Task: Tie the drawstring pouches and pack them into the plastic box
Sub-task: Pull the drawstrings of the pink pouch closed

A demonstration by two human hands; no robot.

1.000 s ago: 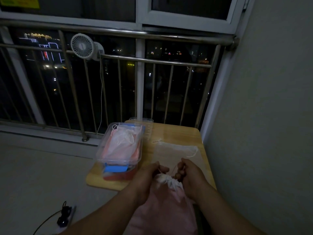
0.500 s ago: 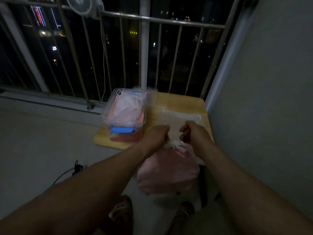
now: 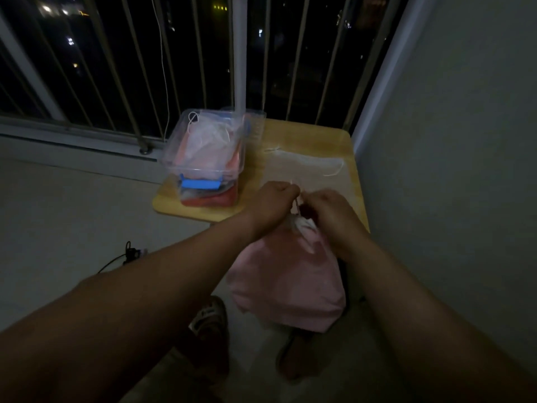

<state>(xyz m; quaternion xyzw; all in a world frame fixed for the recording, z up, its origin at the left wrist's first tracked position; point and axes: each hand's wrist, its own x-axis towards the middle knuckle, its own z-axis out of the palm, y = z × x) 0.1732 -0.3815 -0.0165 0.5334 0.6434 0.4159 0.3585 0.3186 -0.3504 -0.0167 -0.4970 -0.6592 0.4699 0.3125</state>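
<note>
At the near edge of the desk (image 3: 313,135), the left hand (image 3: 271,199) and right hand (image 3: 328,207) curl their fingers (image 3: 286,189), pinching the drawstring (image 3: 297,203) of the pink pouch (image 3: 287,280), which hangs over the floor (image 3: 72,213). Blur hides the knot. Beyond lies a flat pouch (image 3: 308,167); the box (image 3: 171,158) stands left, a wall (image 3: 450,141) right.

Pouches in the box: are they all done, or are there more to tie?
Done: several pouches already lie in the plastic box. In hand: the left hand and right hand pinch the drawstring at the pink pouch's gathered neck. Left: pack it, then tie and pack the flat pouch on the table.
</note>
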